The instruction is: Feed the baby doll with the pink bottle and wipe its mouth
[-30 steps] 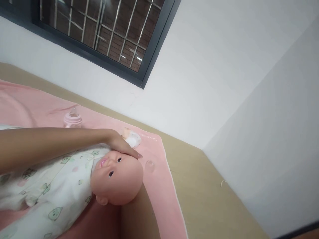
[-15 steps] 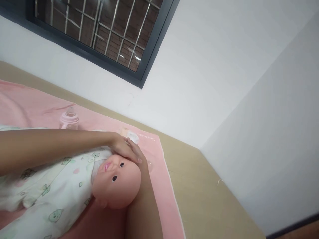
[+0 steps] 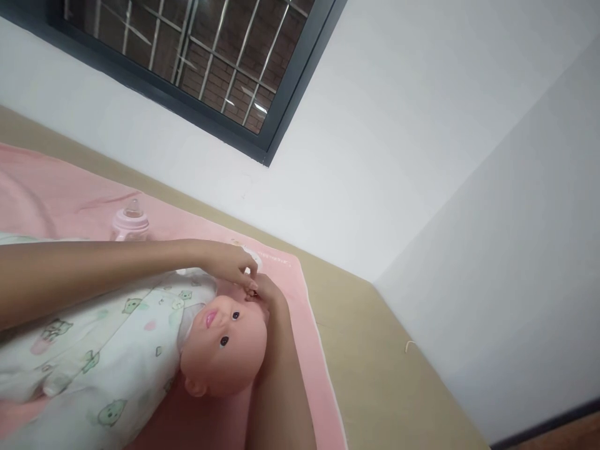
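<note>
A baby doll (image 3: 224,350) with a bald head lies on its back in a white outfit printed with green animals. My left hand (image 3: 229,262) reaches across its chest from the left, fingers curled and closed just above the doll's face. Small finger-like shapes show at its fingertips; I cannot make out whether they belong to the doll. My right hand (image 3: 268,289) comes up from the bottom along the crown of the doll's head and bends in to meet the left fingertips. Its own fingers are mostly hidden.
A pink baby bottle (image 3: 131,224) stands behind my left forearm. A small whitish item (image 3: 253,257) lies partly hidden behind my left hand. The pink blanket (image 3: 300,337) covers part of a tan surface (image 3: 365,350) beside white walls and a barred window (image 3: 225,62).
My left hand has lifted off the side of the doll's head, and its fingers have curled in. My right hand has bent inward at the wrist. The doll's head has shifted slightly right in view.
</note>
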Motion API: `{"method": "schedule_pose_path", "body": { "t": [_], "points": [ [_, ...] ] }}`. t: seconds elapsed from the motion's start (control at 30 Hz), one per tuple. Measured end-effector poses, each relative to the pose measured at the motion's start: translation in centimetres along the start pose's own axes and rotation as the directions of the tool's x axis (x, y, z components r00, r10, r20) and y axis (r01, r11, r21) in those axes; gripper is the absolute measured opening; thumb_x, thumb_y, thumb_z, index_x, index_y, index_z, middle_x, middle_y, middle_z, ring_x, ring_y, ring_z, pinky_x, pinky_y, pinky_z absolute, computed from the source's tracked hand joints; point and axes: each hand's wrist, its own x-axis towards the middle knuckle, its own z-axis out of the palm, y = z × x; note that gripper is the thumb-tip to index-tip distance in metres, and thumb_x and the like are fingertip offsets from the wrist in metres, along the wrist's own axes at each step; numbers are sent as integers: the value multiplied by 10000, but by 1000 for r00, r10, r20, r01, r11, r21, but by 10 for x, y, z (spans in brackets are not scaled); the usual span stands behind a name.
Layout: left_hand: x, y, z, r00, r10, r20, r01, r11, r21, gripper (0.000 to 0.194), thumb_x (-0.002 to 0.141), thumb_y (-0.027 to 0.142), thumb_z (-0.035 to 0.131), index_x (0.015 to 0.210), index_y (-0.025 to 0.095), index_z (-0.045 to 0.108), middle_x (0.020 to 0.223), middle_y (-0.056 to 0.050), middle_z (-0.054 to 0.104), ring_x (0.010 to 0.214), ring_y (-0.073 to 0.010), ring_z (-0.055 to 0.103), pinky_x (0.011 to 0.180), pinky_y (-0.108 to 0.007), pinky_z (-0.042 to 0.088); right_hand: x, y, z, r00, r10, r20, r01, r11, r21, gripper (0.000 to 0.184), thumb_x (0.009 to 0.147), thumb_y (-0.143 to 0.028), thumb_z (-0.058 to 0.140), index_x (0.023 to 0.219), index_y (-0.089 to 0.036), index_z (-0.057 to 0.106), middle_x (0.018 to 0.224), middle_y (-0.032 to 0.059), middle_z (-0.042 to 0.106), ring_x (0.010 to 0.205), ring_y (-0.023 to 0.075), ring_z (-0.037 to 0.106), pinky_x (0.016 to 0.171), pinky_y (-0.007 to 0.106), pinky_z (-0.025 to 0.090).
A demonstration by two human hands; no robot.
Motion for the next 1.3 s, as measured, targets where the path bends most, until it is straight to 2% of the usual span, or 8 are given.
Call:
{"method": "schedule_pose_path", "body": {
  "t": [0.23, 0.57, 0.7, 0.9, 1.03, 1.1, 1.2, 1.3],
  "points": [
    [-55, -21, 2, 946, -166, -278, 157, 986, -54, 422, 840, 574, 430, 986, 258, 669, 1031, -40, 681, 847, -233, 627, 667, -278, 450, 0, -2, 4, 993, 47, -107, -38, 996, 78, 184, 783, -186, 525, 657, -131, 647, 659, 19, 556, 485, 54, 395, 581, 225, 516],
    [-88, -49, 4, 919, -203, -339, 143, 971, -192, 404, 798, 591, 453, 902, 282, 691, 949, -30, 693, 808, -243, 634, 644, -290, 466, -8, -5, 8, 995, 15, -101, 9, 974, 228, 239, 809, -289, 541, 818, -108, 696, 638, 5, 510, 501, 53, 438, 696, 255, 525],
    [-86, -59, 11, 880, -258, -400, 155, 949, -273, 526, 754, 636, 458, 1121, 293, 615, 1083, -43, 662, 906, -272, 630, 693, -309, 491, -9, -17, 7, 995, -103, -7, 102, 974, 202, 283, 778, -378, 591, 823, -122, 703, 546, -10, 504, 515, 73, 470, 634, 233, 477],
    [-87, -58, 19, 854, -311, -418, 145, 912, -383, 779, 698, 716, 506, 1330, 271, 416, 1257, -82, 561, 988, -273, 615, 802, -337, 505, -43, -72, 16, 941, -279, 193, 288, 957, -18, 388, 744, -518, 625, 731, -136, 694, 582, 9, 574, 560, 92, 510, 652, 247, 434],
    [-94, -43, 19, 890, -286, -355, 108, 889, -445, 892, 667, 687, 588, 1399, 252, 323, 1228, -91, 566, 1001, -271, 604, 803, -320, 495, -79, -108, 29, 867, -300, 398, 402, 893, -203, 367, 822, -495, 567, 780, -161, 714, 708, 21, 615, 657, 105, 541, 746, 268, 451],
    [-97, -35, 18, 915, -238, -325, 58, 876, -480, 853, 653, 599, 646, 1372, 233, 370, 1101, -66, 626, 964, -264, 606, 762, -296, 489, -96, -121, 37, 838, -296, 459, 442, 861, -252, 336, 848, -468, 547, 823, -179, 716, 772, 20, 621, 696, 110, 552, 770, 276, 456],
    [-100, -29, 18, 926, -175, -335, -22, 859, -511, 650, 643, 457, 673, 1233, 231, 523, 913, -15, 662, 844, -239, 616, 661, -258, 465, -124, -134, 51, 865, -269, 424, 455, 778, -433, 276, 883, -413, 512, 885, -215, 705, 863, 19, 630, 778, 125, 575, 777, 279, 455],
    [-102, -30, 20, 912, -178, -370, -37, 862, -506, 560, 626, 433, 699, 1138, 230, 598, 887, -7, 665, 819, -234, 613, 658, -254, 452, -160, -140, 66, 916, -318, 246, 395, 604, -692, 225, 901, -359, 490, 967, -253, 678, 1030, 23, 629, 863, 139, 584, 779, 282, 450]
  ]
}}
